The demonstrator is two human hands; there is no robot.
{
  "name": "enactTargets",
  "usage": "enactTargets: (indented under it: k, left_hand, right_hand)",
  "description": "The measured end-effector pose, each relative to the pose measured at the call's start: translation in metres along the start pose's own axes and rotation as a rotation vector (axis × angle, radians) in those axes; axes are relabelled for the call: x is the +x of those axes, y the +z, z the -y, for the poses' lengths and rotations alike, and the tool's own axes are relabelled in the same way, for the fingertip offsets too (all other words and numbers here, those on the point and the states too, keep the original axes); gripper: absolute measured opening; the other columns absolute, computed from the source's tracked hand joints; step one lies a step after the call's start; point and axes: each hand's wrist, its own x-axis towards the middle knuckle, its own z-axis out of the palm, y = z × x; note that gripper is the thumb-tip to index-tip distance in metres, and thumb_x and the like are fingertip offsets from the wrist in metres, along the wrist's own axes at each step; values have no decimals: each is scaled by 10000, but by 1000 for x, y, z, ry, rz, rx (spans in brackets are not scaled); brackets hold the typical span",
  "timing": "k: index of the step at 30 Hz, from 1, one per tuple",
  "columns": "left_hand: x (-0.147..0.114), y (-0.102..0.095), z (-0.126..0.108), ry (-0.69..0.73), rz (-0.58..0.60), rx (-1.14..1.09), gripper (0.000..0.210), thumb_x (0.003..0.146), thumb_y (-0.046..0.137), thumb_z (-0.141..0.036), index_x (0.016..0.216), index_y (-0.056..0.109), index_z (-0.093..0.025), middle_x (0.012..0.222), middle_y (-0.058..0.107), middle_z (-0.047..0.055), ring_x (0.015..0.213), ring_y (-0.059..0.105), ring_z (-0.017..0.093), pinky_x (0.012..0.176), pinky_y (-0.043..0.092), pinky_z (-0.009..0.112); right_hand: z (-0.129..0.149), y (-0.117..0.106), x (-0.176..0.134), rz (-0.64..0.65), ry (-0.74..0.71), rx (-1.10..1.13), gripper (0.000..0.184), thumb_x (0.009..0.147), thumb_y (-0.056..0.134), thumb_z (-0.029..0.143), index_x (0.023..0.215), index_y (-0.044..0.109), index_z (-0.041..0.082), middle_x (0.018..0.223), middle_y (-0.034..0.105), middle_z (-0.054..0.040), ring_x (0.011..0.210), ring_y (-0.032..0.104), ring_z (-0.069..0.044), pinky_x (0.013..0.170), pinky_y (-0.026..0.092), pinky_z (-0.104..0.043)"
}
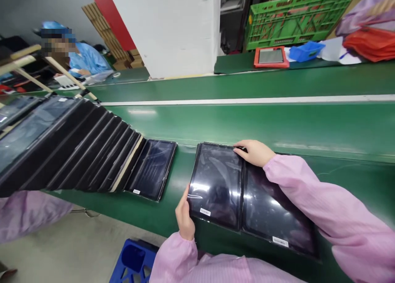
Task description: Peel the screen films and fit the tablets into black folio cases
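A tablet (216, 188) with a black, glossy screen under clear film lies on the green bench, a small white label near its lower edge. My left hand (185, 218) holds it by the lower left edge, fingers partly hidden beneath. At the top right corner, my right hand (253, 152) pinches the same tablet between thumb and fingers. Close against its right side lies a second tablet (273, 207), also labelled and partly covered by my right forearm. Left of my hands, another tablet (153, 168) rests flat by a row of leaning tablets (83, 147).
A wooden-framed rack (63, 75) stands at the left end of the row. Beyond the green bench (197, 122) are a red-cased tablet (271, 57), a blue bin (306, 51) and a green crate (300, 19). A blue stool (132, 260) stands below. Co-workers sit across and nearby.
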Motion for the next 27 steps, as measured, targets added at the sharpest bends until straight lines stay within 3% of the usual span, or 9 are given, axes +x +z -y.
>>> enactTargets:
  k: [5,9,14,19,23,27]
  left_hand:
    - [13,-22,2,-83,218,-73,533,906,541,-450,1351,583,-159,1418,560,114,1357,477,316,1131,405,424]
    - [25,-34,-1,-90,438,-76,707,807,669,-458,1428,496,-168,1511,450,132,1413,389,349,1183,315,474]
    - [27,-36,-7,-49,515,83,847,732,756,-308,1485,400,-154,1547,384,175,1431,350,372,1193,265,525]
    - [30,-35,-10,23,588,99,955,718,780,-344,1527,309,-158,1577,323,185,1461,280,385,1194,232,561]
    - [34,-36,-11,10,621,72,1044,673,814,-442,1534,293,-165,1580,316,189,1469,246,402,1198,204,580]
    - [37,-39,-12,74,687,94,1122,687,812,-468,1566,171,-195,1610,248,182,1483,197,404,1203,189,587]
  right_hand:
    - [11,4,-13,-70,-21,-42,301,919,495,305,1015,743,164,1078,738,-129,1039,657,-315,958,499,-486]
    - [21,5,-26,-147,-53,93,252,908,493,284,955,732,217,1071,743,-78,1068,663,-274,1009,489,-467]
    - [17,-4,-39,-76,-15,657,141,836,624,328,781,699,222,920,768,-68,889,731,-222,851,588,-386]
    - [2,-8,-37,-110,203,1109,238,692,823,334,621,623,226,723,727,-49,657,711,-196,640,585,-360]
    - [-2,-11,-32,-83,385,1226,420,537,922,369,540,528,222,585,604,-12,548,639,-172,561,519,-358]
    - [-4,-15,-31,-17,435,1248,504,604,881,446,560,433,218,542,470,11,539,574,-135,585,456,-375]
